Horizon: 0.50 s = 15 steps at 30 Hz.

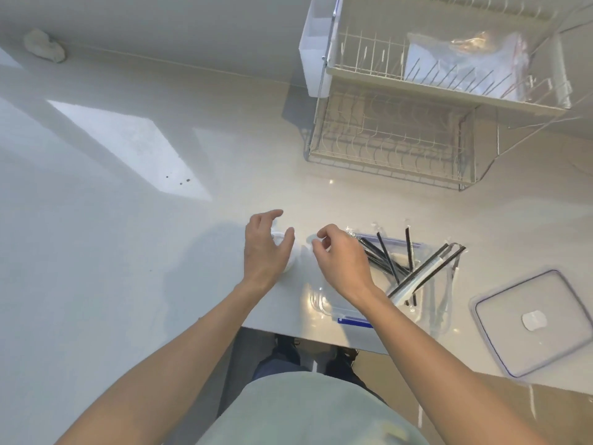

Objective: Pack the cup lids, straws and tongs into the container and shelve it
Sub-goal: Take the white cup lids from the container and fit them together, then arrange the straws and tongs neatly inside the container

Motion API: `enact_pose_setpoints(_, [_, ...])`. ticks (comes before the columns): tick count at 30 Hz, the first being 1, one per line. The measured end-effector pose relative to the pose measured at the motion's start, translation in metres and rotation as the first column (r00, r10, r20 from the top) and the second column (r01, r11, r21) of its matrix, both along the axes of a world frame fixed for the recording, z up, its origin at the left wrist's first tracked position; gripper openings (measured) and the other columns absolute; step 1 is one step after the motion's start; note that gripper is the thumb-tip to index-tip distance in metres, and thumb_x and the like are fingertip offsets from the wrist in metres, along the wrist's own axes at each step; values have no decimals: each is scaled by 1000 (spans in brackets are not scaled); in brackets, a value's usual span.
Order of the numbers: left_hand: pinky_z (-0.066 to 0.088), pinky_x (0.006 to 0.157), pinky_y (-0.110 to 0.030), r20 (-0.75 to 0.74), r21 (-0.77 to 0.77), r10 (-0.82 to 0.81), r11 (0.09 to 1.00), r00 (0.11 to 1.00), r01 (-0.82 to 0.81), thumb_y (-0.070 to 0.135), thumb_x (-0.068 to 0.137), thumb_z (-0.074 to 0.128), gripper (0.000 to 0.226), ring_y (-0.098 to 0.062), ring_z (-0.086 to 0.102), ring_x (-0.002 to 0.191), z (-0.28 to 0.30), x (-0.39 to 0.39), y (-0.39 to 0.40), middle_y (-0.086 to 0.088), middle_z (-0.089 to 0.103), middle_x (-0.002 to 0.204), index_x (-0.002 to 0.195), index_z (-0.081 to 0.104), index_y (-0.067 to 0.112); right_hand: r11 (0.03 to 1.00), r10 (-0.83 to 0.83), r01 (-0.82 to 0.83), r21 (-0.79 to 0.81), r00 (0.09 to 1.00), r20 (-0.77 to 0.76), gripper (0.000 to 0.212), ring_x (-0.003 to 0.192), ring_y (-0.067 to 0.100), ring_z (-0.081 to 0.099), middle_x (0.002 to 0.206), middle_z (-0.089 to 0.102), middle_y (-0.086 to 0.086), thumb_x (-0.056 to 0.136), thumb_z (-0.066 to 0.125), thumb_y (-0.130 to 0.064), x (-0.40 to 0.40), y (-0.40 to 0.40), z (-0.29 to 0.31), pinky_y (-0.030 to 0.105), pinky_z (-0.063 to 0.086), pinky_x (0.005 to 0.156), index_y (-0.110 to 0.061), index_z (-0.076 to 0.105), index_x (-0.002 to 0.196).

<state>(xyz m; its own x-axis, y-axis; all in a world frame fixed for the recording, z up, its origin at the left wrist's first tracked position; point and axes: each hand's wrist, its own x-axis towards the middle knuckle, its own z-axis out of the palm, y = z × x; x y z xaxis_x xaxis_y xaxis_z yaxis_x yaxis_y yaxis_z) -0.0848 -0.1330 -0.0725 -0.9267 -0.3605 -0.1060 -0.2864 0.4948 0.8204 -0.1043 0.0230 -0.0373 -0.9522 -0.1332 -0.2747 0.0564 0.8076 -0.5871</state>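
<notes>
**Straws and tongs packed, cup lids being gathered**

A clear container (pixel 382 284) with blue clips is seen at the lower centre-right of the frame, near the counter's front edge. Several black straws (pixel 386 255) are already lying inside it, and a long tool with black edges, judged to be the tongs (pixel 423 273), is propped slantwise in it with one end above the rim. The container's lid (pixel 526 322) is set apart on the counter (pixel 128 220) at the lower right, so the container is not yet closed.

Just left of the container, white cup lids (pixel 290 252) are partly hidden under both hands and hard to separate from the pale counter; their number cannot be told. The left hand (pixel 264 248) is spread over them with fingers half curled, and appears to rest on a lid rather than grip it firmly. The right hand (pixel 341 255) is loosely curled, thumb and forefinger nearly pinched at a lid's edge; whether anything is truly held cannot be told.

By this reckoning 2 of the 3 kinds of item are packed. The cup lids remain to be put in, the lid fitted, and the container shelved, presumably on the wire rack (pixel 394 146) at the upper right.
</notes>
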Motion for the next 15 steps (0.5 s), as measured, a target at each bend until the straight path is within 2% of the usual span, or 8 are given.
enact_pose_setpoints(2, [48, 90, -27, -134, -65, -131, 990, 982, 123, 18, 90, 71, 29, -17, 56, 109, 9, -8, 24, 3, 60, 116, 118, 67, 18, 991, -121, 121, -57, 993, 7, 16, 81, 19, 64, 87, 69, -4, 98, 59, -30, 7, 30, 2, 37, 51, 72, -16, 66, 101])
enact_pose_setpoints(4, [48, 87, -24, -211, -143, -302, 950, 930, 276, 15, 88, 72, 22, -16, 58, 103, 15, -14, 49, 2, 63, 109, 110, 70, 16, 972, -218, 220, -88, 976, 30, 12, 78, 13, 65, 82, 68, -7, 98, 60, -29, 16, 60, 2, 33, 52, 69, -19, 66, 95])
enact_pose_setpoints(6, [51, 84, -27, -215, -185, -466, 882, 858, 433, 15, 88, 72, 18, -17, 61, 97, 19, -16, 75, 2, 66, 103, 106, 72, 15, 946, -307, 310, -93, 951, 37, 10, 78, 10, 65, 83, 68, -9, 98, 61, -28, 26, 87, 2, 28, 49, 67, -20, 67, 94])
enact_pose_setpoints(9, [55, 77, -36, -188, -196, -608, 793, 771, 577, 18, 88, 69, 12, -18, 65, 89, 17, -12, 110, 3, 71, 93, 99, 73, 14, 903, -419, 422, -79, 906, 61, 9, 76, 11, 63, 81, 68, -8, 97, 63, -25, 38, 122, 2, 27, 43, 63, -20, 65, 90])
enact_pose_setpoints(11, [56, 80, -38, -87, -134, -690, 723, 718, 678, 22, 89, 67, 17, -17, 67, 91, 15, -8, 130, 2, 72, 96, 102, 73, 14, 884, -462, 467, -39, 883, 86, 7, 76, 15, 63, 84, 69, -4, 96, 63, -25, 44, 142, 1, 27, 42, 62, -19, 65, 93])
enact_pose_setpoints(13, [57, 84, -39, 105, -49, -760, 640, 641, 767, 28, 92, 64, 26, -17, 68, 95, 15, -3, 147, -1, 73, 105, 112, 72, 15, 875, -482, 483, 4, 871, 93, 8, 78, 19, 65, 89, 70, -1, 96, 63, -23, 49, 156, -1, 30, 44, 65, -16, 66, 98])
enact_pose_setpoints(15, [56, 87, -38, 248, 4, -780, 594, 575, 804, 32, 94, 63, 34, -19, 67, 101, 14, 4, 163, -2, 72, 114, 123, 68, 15, 869, -495, 492, 51, 866, 79, 10, 81, 22, 65, 94, 70, 2, 96, 62, -21, 53, 169, -3, 32, 45, 67, -14, 66, 102])
